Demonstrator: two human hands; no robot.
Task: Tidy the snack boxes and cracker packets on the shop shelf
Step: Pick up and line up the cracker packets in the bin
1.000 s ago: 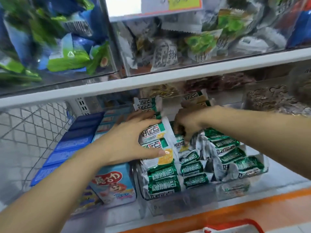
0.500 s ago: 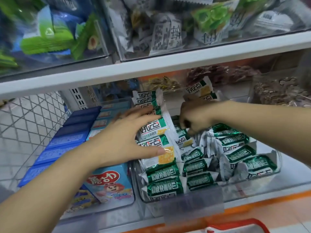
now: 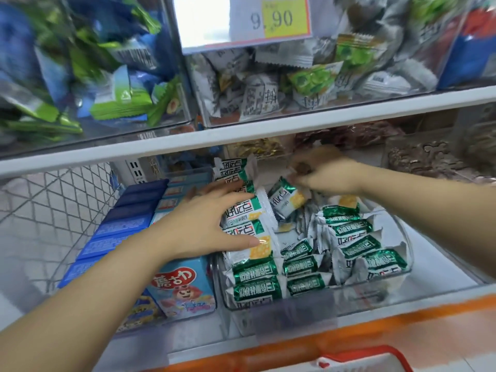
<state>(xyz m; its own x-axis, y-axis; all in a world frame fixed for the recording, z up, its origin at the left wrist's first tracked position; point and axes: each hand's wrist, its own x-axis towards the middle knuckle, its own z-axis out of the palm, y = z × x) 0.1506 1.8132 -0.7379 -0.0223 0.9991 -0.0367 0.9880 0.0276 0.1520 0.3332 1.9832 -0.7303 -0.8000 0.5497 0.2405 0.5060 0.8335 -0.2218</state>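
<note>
A clear plastic bin (image 3: 316, 304) on the lower shelf holds several green-and-white cracker packets (image 3: 357, 245). My left hand (image 3: 204, 224) lies spread over the left row of packets (image 3: 249, 224), thumb and fingers around the upright ones. Further back, my right hand (image 3: 324, 175) pinches one cracker packet (image 3: 285, 201) by its end and holds it lifted above the bin. Left of the bin stand light blue snack boxes (image 3: 185, 288) and a row of dark blue boxes (image 3: 118, 224).
The white shelf edge (image 3: 241, 140) above carries bins of loose wrapped snacks and a price tag (image 3: 271, 18). A wire mesh panel (image 3: 53, 210) closes the left side. Brown snack tubs (image 3: 424, 157) sit at the back right. An orange strip (image 3: 375, 334) runs along the front.
My right hand has lifted one cracker packet out of the pile and drawn it up and back. My left hand stays on the left row. The camera tilted upward.
</note>
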